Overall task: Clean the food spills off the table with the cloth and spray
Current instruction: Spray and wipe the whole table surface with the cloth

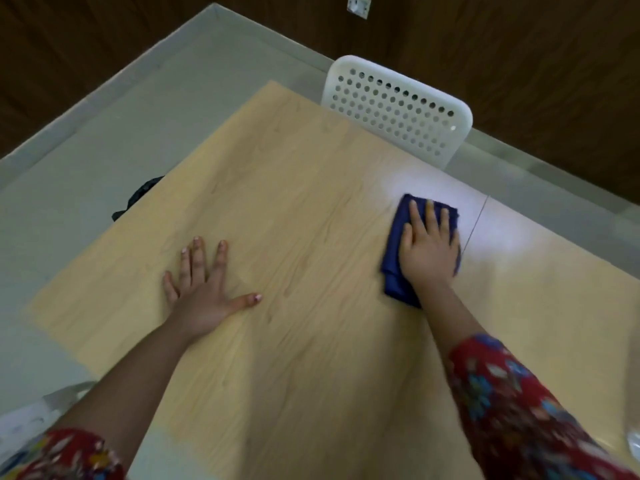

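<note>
A folded dark blue cloth (398,271) lies on the light wooden table (294,202), toward its far right side. My right hand (427,247) presses flat on top of the cloth, fingers spread, covering most of it. My left hand (204,289) rests palm down on the bare table to the left, fingers apart, holding nothing. No spray bottle is clearly in view. I see no food spill on the table; a bright glare patch lies just beyond the cloth.
A white perforated plastic chair (398,109) stands at the table's far edge. A dark object (138,199) sits on the grey floor by the left edge. A seam in the tabletop (476,223) runs just right of the cloth. Dark wood walls are behind.
</note>
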